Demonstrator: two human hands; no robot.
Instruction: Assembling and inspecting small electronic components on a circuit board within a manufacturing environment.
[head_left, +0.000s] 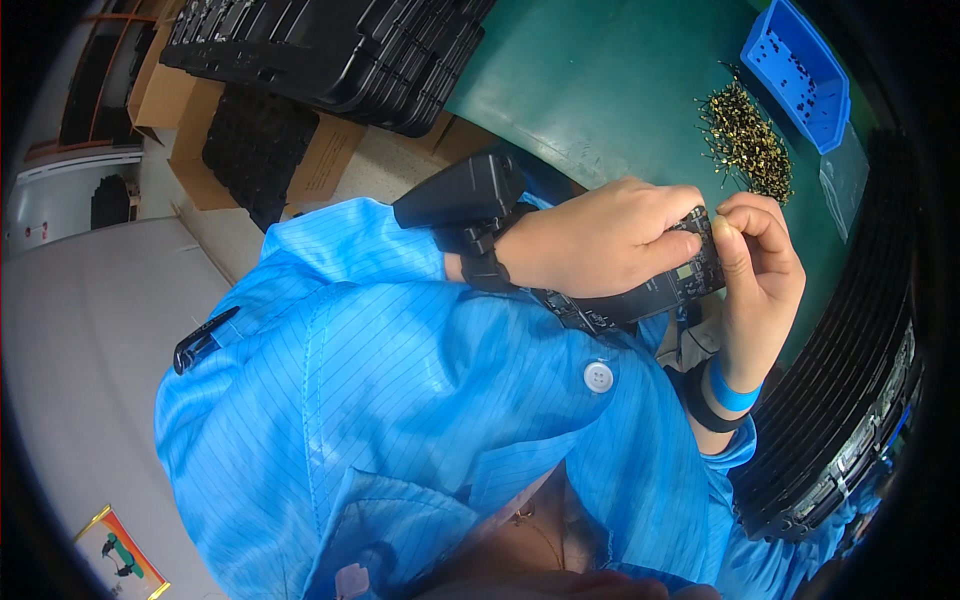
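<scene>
My left hand grips a black circuit board with small parts on its face, thumb on top near the upper end. A black device is strapped to that wrist. At the board's upper right corner my right hand is closed in a pinch, thumb against forefinger. Whatever lies between those fingertips is too small to make out. Beyond the hands, a pile of small black-and-gold pieces with thin leads lies on the green table.
A blue bin with a few small dark pieces stands beyond the pile, beside a clear plastic bag. Stacked black trays rise at the far left and along the right. Open cardboard boxes sit below the left stack.
</scene>
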